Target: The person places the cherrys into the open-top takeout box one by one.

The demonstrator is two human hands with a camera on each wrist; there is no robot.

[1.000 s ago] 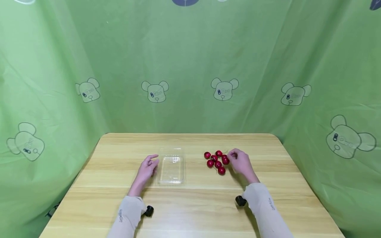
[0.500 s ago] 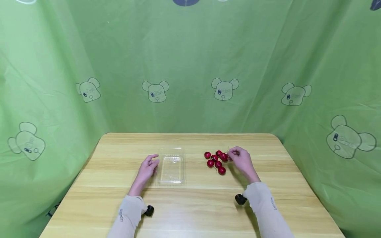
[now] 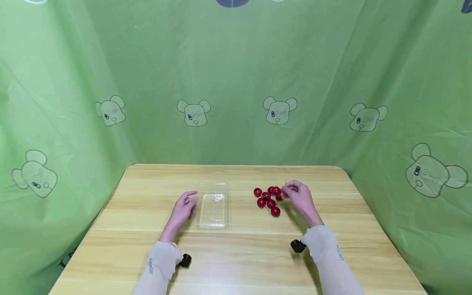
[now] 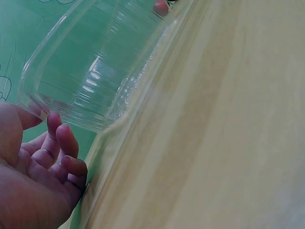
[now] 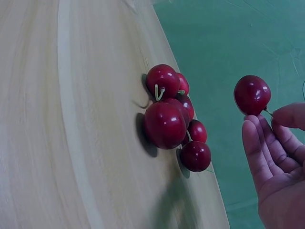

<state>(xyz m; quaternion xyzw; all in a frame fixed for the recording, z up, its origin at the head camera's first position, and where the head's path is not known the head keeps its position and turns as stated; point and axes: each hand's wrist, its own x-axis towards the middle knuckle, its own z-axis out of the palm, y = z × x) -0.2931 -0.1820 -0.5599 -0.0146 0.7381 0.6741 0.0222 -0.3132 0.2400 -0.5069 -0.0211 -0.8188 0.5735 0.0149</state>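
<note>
A red cherry (image 5: 252, 95) hangs in the air just beside the bunch, its stem pinched between thumb and finger of the right hand (image 3: 299, 200), the tips closed tight on it. The 7 other cherries (image 3: 271, 203) lie clustered on the wooden table (image 3: 236, 262). To their left I see a clear plastic container (image 3: 214, 211); the left hand (image 3: 183, 209), fingers bent, sits at its near-side rim, though I can't tell whether it grips. A green curtain (image 3: 236, 139) hangs behind.

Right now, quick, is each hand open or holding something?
Left hand: pinching the clear container by its edge.
Right hand: holding a red cherry by its stem.
</note>
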